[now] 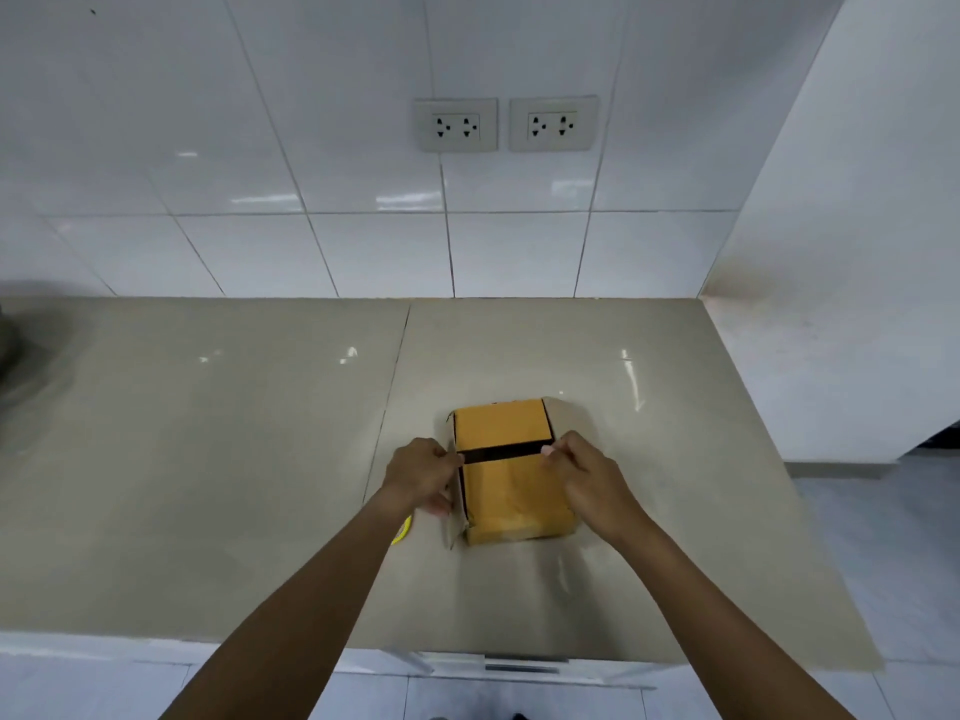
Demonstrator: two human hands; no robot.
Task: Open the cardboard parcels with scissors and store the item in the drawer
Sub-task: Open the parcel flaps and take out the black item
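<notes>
So from the head view, there's one cardboard parcel (511,470) lying flat on the beige desk (208,459), a bit right of the middle and nearer the front edge than the wall. The parcel is yellow-brown, and there's a dark gap running across its top between the two flaps, plus dark slits along the left and far-right edges, so the top looks already split open. Paler flaps stick out at its left side and at the far right corner.

Both hands are on it, one per side, well apart from each other with the parcel between them. The left hand (423,472) has its fingers curled round the left flap edge, right where the dark gap starts. The right hand (584,472) pinches the right edge at the other end of that gap, thumb and fingertips on the cardboard. Both forearms reach in from the bottom of the frame.

Just under the left wrist there's a bit of something yellow (402,530) on the desk, mostly hidden by the arm, can't tell what it is.

Behind the desk is a white tiled wall (260,148) with two double sockets (506,124) side by side. At the front, below the desk edge, there's a white cabinet front with a dark handle (524,662).
</notes>
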